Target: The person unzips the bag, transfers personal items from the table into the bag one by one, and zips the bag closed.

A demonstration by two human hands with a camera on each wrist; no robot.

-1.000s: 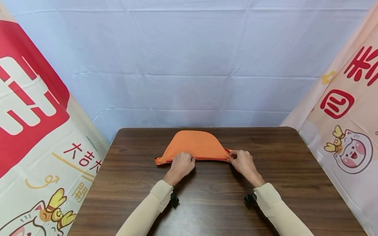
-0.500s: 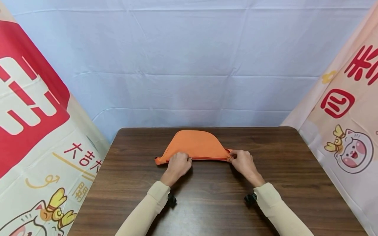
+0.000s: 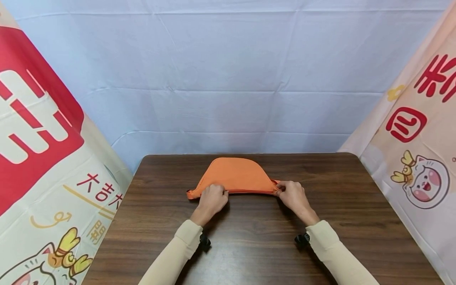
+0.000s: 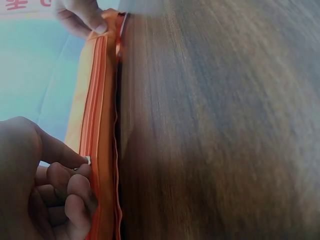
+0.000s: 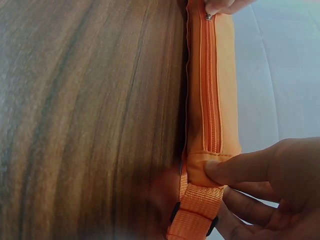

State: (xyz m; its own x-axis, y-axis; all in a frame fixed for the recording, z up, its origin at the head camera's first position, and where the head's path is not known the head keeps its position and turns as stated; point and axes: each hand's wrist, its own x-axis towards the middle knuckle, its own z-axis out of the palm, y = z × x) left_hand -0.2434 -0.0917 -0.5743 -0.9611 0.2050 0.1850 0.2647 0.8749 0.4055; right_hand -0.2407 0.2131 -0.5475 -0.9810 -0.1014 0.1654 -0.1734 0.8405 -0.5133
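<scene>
An orange waist bag [image 3: 238, 174] lies on the table with its curved edge toward the back and its zipped edge toward me. My left hand [image 3: 212, 198] pinches the small metal zipper pull [image 4: 88, 160] between thumb and finger, left of the bag's middle. From the right end up to that pull, the zipper teeth [image 5: 212, 90] look meshed in the right wrist view. At the bag's right end my right hand [image 3: 293, 198] grips the orange fabric tab, its thumb pressed on top. Below the thumb hangs an orange webbing strap [image 5: 200, 210] with a black buckle [image 5: 175, 212].
The bag lies near the back of a dark wood-grain table [image 3: 249, 245]. A pale cloth [image 3: 228, 79] hangs behind it. Printed banners stand at the left [image 3: 42, 118] and right [image 3: 409, 166]. Each wrist carries a small black camera.
My left hand has slid leftward along the bag's front edge, taking the zipper pull with it. My right hand and the bag have stayed in place.
</scene>
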